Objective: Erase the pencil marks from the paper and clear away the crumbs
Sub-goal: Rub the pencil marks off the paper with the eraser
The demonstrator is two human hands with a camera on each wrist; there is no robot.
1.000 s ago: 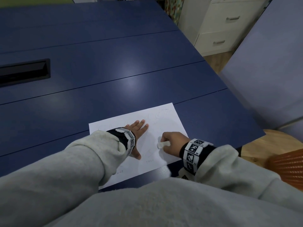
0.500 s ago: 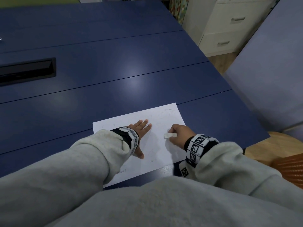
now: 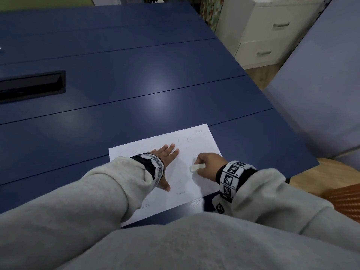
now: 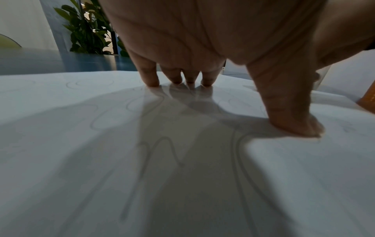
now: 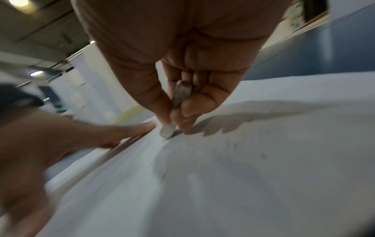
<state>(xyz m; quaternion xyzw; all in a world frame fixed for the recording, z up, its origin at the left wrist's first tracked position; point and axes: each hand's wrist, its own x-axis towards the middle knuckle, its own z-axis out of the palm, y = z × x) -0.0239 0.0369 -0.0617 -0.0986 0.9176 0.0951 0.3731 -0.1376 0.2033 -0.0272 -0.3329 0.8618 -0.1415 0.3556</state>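
A white sheet of paper (image 3: 196,151) with faint pencil loops and small words lies on the blue table near its front edge. My left hand (image 3: 165,158) presses flat on the sheet, fingers spread; in the left wrist view its fingertips (image 4: 152,80) and thumb touch the paper (image 4: 81,144) among pencil curves. To its right, my right hand (image 3: 206,165) pinches a white eraser (image 3: 196,167) between thumb and fingers. The eraser (image 5: 168,131) tip touches the paper (image 5: 263,160) in the right wrist view, which is blurred. Dark specks lie on the sheet near it.
The blue table (image 3: 136,94) stretches far ahead, with a black recessed slot (image 3: 31,86) at the left. White drawers (image 3: 268,36) stand beyond the table's right edge. A grey panel (image 3: 321,84) and an orange chair (image 3: 344,199) are at the right.
My right hand with the eraser slid up the sheet and back toward the left across the middle of the paper. The left hand stayed pressed on the sheet.
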